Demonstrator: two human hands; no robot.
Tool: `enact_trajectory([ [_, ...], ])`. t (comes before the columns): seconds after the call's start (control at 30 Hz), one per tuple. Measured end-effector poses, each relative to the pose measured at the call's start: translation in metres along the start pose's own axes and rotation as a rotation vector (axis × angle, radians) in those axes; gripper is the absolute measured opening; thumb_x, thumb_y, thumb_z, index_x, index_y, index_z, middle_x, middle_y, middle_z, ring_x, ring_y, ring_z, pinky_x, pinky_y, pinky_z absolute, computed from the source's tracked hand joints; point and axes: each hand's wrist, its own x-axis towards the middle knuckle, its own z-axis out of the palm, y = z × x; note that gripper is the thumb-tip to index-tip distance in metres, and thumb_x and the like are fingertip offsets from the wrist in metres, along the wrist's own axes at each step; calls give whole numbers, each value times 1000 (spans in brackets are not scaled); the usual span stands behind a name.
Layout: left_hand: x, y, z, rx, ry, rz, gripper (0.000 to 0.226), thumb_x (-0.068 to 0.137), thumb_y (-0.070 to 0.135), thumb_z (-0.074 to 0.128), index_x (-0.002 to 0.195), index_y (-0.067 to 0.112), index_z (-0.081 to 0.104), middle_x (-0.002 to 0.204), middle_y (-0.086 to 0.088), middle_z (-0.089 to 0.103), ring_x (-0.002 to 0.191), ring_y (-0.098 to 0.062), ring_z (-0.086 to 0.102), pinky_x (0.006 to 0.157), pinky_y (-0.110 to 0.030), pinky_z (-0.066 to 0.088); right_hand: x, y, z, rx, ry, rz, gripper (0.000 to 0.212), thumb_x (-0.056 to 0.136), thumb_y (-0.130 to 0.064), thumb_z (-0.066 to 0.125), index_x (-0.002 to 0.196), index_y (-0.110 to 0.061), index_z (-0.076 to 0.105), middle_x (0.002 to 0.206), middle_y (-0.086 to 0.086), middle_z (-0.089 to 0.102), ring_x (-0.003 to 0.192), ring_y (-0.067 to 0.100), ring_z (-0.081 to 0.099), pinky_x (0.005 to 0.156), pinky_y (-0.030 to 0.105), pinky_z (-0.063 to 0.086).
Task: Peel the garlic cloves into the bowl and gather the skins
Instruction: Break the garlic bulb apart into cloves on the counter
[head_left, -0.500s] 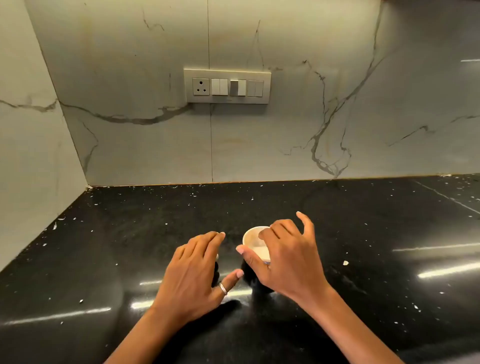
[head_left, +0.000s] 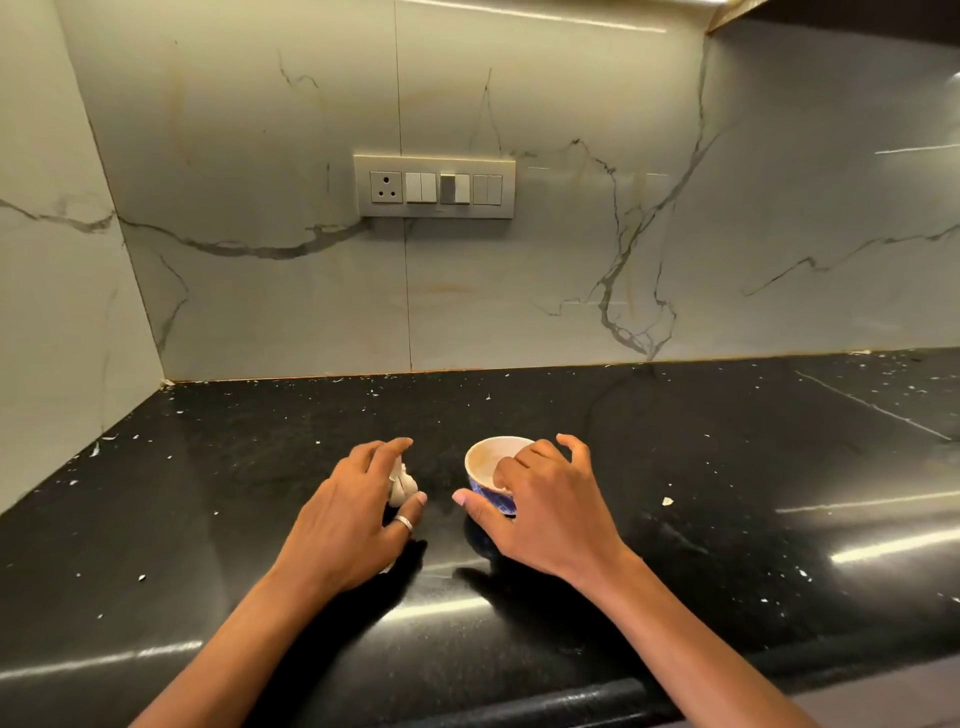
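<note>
A small bowl (head_left: 480, 470), white inside and blue-patterned outside, stands on the black counter (head_left: 727, 493) and looks empty. My right hand (head_left: 550, 512) holds it, with the thumb against its near side and curled fingers over its right rim. To its left a pale garlic bulb (head_left: 404, 483) sits on the counter. My left hand (head_left: 353, 519), with a ring on the thumb, arches over the bulb, which sits between fingertips and thumb. Much of the bulb is hidden under the palm.
Pale flecks of skin (head_left: 667, 501) are scattered over the counter. Marble walls close off the back and the left side, and a switch panel (head_left: 435, 186) is on the back wall. The counter's rounded front edge (head_left: 519, 701) runs below my forearms.
My hands have drawn apart, and the garlic bulb now shows under my left hand. The view has shifted slightly.
</note>
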Motion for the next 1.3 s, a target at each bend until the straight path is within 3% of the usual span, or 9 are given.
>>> enact_trajectory([
  [0.17,6,-6,4,3,-32,-16,60,99,41,55,152,33,30,133,5,54,116,-20,52,90,-36,49,3,0,6,55,-30,-29,56,93,-68,43,83,-23,74,87,-6,74,95,14,65,102,48,42],
  [0.4,9,-12,2,-63,-51,-36,59,99,39,57,150,37,27,134,7,54,115,-19,58,90,-37,51,9,0,20,195,-78,-71,25,93,-37,57,89,-18,72,93,-3,71,100,18,61,99,46,46],
  [0.63,19,-27,1,-111,-50,-67,59,92,32,67,141,35,35,126,8,55,102,-15,58,83,-31,46,28,-12,25,237,-181,-162,28,94,-34,54,97,-13,72,104,2,72,114,23,57,103,46,42],
  [0.77,28,-44,-8,-200,-68,-143,64,86,35,75,138,35,39,119,11,59,100,-14,64,92,-39,54,44,-18,25,252,-234,-200,21,92,-31,60,91,-12,69,98,2,70,107,25,57,100,49,44],
  [0.83,29,-48,-10,-283,-64,-163,58,85,35,79,132,32,46,112,16,61,96,-7,67,92,-37,56,51,-18,25,225,-248,-228,25,91,-38,60,90,-16,70,97,-1,70,105,22,57,98,48,44],
  [0.97,29,-49,-9,-355,-63,-155,38,82,29,83,114,27,62,102,14,70,89,2,69,87,-25,57,64,-23,24,216,-104,-197,44,82,-66,60,89,-24,72,96,-8,70,101,17,60,92,41,47],
  [1.13,30,-51,-14,-385,-88,-160,37,79,21,86,110,24,66,94,12,73,84,7,69,76,-5,49,73,-55,19,422,188,-159,15,91,-29,68,95,-15,71,93,-2,69,86,17,62,71,33,54],
  [1.2,29,-51,-17,-376,-90,-158,36,80,18,85,110,24,67,93,12,73,84,8,68,74,-4,48,70,-72,20,456,219,-176,10,94,-19,64,93,-12,71,90,2,68,79,19,63,64,33,53],
  [1.3,26,-51,-21,-406,-103,-178,34,82,11,82,109,25,67,90,10,74,82,7,68,71,-3,47,60,-88,28,412,171,-210,19,98,-15,52,94,-8,70,87,6,68,70,22,62,56,34,51],
])
